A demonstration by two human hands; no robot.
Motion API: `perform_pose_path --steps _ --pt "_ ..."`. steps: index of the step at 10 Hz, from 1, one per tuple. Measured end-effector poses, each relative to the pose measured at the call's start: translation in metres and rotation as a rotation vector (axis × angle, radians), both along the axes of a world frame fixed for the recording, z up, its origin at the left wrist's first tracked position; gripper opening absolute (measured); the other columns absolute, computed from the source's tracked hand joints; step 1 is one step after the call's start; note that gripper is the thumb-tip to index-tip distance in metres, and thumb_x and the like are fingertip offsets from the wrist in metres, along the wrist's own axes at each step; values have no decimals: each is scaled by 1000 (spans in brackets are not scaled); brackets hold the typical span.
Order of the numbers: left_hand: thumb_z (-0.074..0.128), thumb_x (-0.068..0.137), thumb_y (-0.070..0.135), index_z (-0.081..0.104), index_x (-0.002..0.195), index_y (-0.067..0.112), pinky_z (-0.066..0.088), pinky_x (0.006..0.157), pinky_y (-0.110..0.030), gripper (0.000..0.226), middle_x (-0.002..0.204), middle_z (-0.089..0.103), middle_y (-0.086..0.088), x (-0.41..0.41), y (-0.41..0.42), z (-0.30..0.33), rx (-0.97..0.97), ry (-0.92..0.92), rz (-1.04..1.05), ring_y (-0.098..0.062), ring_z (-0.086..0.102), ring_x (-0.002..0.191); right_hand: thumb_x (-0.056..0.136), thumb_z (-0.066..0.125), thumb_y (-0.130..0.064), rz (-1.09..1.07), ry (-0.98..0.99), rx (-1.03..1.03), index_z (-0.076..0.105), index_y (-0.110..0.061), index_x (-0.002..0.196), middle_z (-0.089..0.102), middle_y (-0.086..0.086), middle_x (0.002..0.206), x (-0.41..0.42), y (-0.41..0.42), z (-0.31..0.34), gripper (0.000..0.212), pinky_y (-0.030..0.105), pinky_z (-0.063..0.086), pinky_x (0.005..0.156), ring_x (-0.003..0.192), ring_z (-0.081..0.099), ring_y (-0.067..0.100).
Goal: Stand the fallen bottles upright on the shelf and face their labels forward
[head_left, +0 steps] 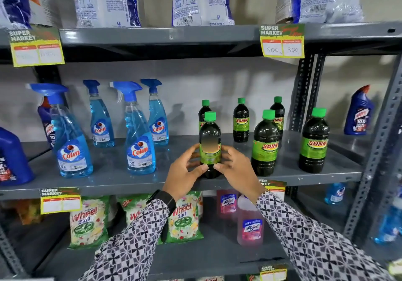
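Note:
A dark bottle with a green cap and green label (210, 137) stands upright at the front edge of the grey middle shelf (113, 178). My left hand (185, 172) and my right hand (237, 169) both wrap its lower part, thumbs meeting in front. Its label faces me, partly blurred. To its right, two more dark Sunny bottles (265, 143) (314, 141) stand upright with labels forward. Three smaller-looking ones (241, 121) stand behind. No bottle on this shelf lies on its side.
Several blue Colin spray bottles (140, 133) stand to the left on the same shelf. White detergent bags (200, 0) fill the top shelf. Wheel packs (185, 217) and pink Lizol bottles (250, 224) sit below. A steel upright (304, 91) bounds the right side.

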State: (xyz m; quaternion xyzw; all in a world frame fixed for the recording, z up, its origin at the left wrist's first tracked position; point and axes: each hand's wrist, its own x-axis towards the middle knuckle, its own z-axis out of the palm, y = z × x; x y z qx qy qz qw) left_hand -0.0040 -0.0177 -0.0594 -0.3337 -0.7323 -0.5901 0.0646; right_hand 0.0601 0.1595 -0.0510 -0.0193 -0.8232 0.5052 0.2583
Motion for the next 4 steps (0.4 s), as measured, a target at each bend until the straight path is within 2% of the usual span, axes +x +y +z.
perform_pose_path --steps 1,2,3,4 --pt "76 87 15 48 148 31 49 105 -21 70 135 66 11 0 0 0 -25 10 10 2 63 120 92 74 1 3 -6 -4 54 -8 148 70 9 137 2 -1 1 61 35 54 109 121 70 16" --pt "76 87 17 46 150 33 49 106 -22 72 137 65 11 0 -1 -1 -36 6 19 2 62 121 92 73 2 1 -1 3 53 -10 148 69 8 139 2 -1 0 61 36 52 111 124 67 14" --pt "76 87 20 46 149 35 50 106 -22 70 134 66 12 6 -1 3 -51 11 46 4 64 118 94 71 1 24 -28 5 46 -10 155 64 9 146 8 -5 2 67 38 47 116 131 61 13" --pt "74 90 27 46 150 34 51 105 -26 66 127 67 16 16 -4 1 21 -36 79 7 64 113 100 68 -9 -10 -19 54 28 -15 165 55 8 155 19 -9 1 76 28 43 115 140 54 14"
